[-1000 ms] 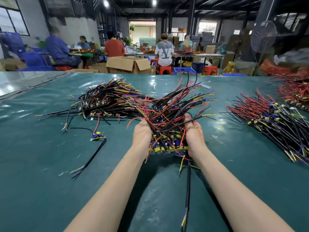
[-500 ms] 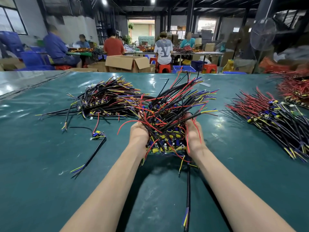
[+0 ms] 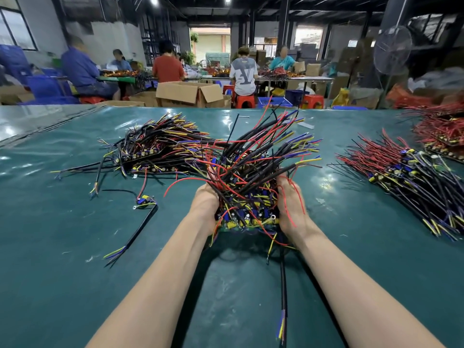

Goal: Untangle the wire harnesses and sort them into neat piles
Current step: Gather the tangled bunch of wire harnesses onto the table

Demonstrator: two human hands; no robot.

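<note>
Left hand (image 3: 204,199) and right hand (image 3: 291,204) clasp the tangled bundle (image 3: 248,182) from either side, fingers curled into the wires. Bundle is held just above the green table (image 3: 62,247), wire ends fanning away from the person. Loose pile (image 3: 160,149) lies behind-left; aligned pile (image 3: 411,177) well apart on the right. Single harness (image 3: 144,200) lies left of the hands

Worktop (image 3: 62,247) stock as I log it, all placed from the bundle (image 3: 253,187) at centre:
- left hand (image 3: 204,199) holds its left side
- right hand (image 3: 290,204) holds its right side
- cable (image 3: 283,297) hangs from it toward me
- loose pile (image 3: 160,149) behind-left, wires meeting it
- single harness (image 3: 140,217) left, apart
- second pile (image 3: 411,177) right, well apart
- third pile (image 3: 442,134) farther right
- cardboard box (image 3: 185,92) behind, off the worktop
</note>
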